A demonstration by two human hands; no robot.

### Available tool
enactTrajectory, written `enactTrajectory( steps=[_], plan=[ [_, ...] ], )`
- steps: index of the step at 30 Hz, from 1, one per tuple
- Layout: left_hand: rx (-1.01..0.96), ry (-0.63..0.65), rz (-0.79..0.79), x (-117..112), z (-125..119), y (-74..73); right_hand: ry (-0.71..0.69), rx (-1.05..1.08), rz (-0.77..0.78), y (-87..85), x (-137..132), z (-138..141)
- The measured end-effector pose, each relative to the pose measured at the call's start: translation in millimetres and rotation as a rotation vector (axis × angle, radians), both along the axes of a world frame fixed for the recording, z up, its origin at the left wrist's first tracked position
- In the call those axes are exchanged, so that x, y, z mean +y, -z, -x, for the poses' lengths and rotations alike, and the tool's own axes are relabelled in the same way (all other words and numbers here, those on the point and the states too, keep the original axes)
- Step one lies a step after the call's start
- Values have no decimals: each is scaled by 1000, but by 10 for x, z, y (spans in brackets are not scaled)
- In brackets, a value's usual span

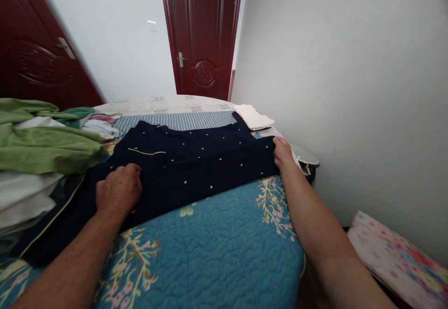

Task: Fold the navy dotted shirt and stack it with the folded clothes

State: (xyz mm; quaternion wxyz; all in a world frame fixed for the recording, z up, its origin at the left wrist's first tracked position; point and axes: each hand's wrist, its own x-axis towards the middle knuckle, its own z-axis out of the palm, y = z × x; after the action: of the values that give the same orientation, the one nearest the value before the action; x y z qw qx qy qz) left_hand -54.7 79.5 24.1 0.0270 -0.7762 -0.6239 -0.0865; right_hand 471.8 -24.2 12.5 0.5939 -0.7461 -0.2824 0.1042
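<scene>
A navy garment with small cream dots and cream piping (185, 164) lies folded across the blue quilted bedspread (210, 253). My left hand (119, 190) rests on its near left part, fingers bent down into the cloth. At the garment's right edge, my right hand (283, 152) has its fingers on the fold. The fingertips of both hands are partly hidden against the dark fabric.
A heap of green and white clothes (42, 145) rises at the bed's left. A folded white cloth (254, 116) lies at the far side. A white wall (350, 66) runs along the right, with a pink floral item (395, 257) below. Dark red doors (203, 33) stand beyond.
</scene>
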Motion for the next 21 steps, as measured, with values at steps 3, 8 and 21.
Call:
enactTrajectory(
  steps=[3,8,21],
  plan=[
    [-8,-26,-26,-36,-30,-40,-45,-20,58,57,64,14],
    [5,-22,-32,-76,-43,-87,-137,-157,184,127,126,31],
    [6,9,-57,-30,20,-25,-264,-678,541,21,128,122]
  ],
)
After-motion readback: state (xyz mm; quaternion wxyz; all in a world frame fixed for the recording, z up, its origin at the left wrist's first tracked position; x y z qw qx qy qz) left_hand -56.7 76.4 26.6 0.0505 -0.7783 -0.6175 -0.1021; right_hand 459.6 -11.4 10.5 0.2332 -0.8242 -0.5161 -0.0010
